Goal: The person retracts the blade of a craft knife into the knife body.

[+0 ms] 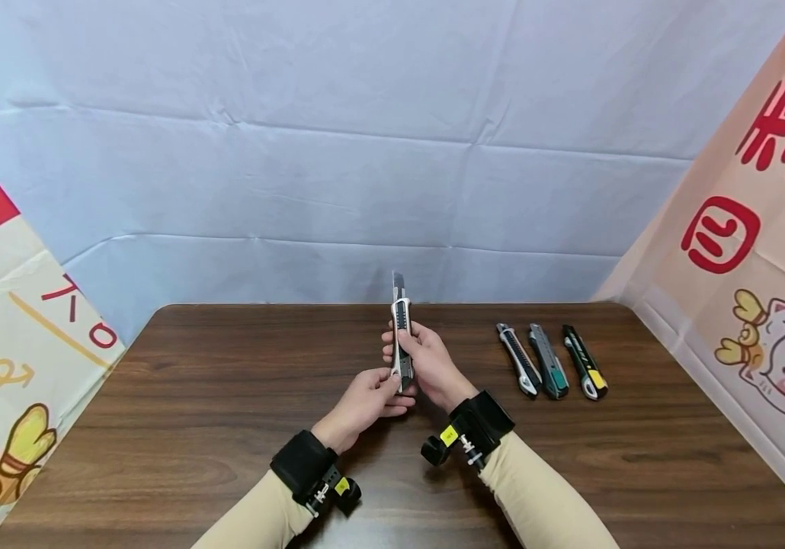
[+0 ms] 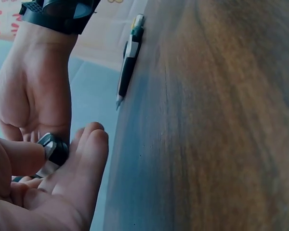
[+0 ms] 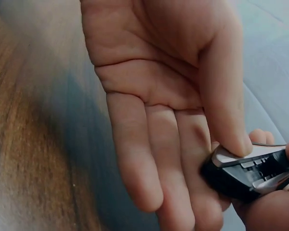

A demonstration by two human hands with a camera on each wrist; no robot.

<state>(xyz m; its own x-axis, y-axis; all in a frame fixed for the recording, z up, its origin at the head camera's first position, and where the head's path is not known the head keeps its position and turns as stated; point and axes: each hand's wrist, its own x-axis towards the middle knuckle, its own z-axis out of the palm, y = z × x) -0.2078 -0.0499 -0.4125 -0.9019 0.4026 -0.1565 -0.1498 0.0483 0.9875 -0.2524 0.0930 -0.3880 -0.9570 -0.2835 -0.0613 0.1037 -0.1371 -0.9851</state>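
A silver and black utility knife [image 1: 401, 314] is held upright above the table with its blade [image 1: 398, 284] out at the top. My left hand [image 1: 363, 398] pinches the knife's lower end between thumb and fingers. On the other side, my right hand [image 1: 436, 367] grips the body, thumb on its front and fingertips showing behind it. Close up in the right wrist view, the right thumb presses the pale edge of the knife's butt end [image 3: 231, 180]. From the left wrist view, the dark end of the knife [image 2: 58, 150] shows between the left thumb and fingers.
Three more utility knives lie side by side at the right of the brown table [image 1: 228, 366]: a silver and black one [image 1: 520, 360], a grey and teal one [image 1: 549, 361] and a black and yellow one [image 1: 584, 363]. Behind hangs a pale blue cloth [image 1: 338, 168]; printed cloths flank both sides.
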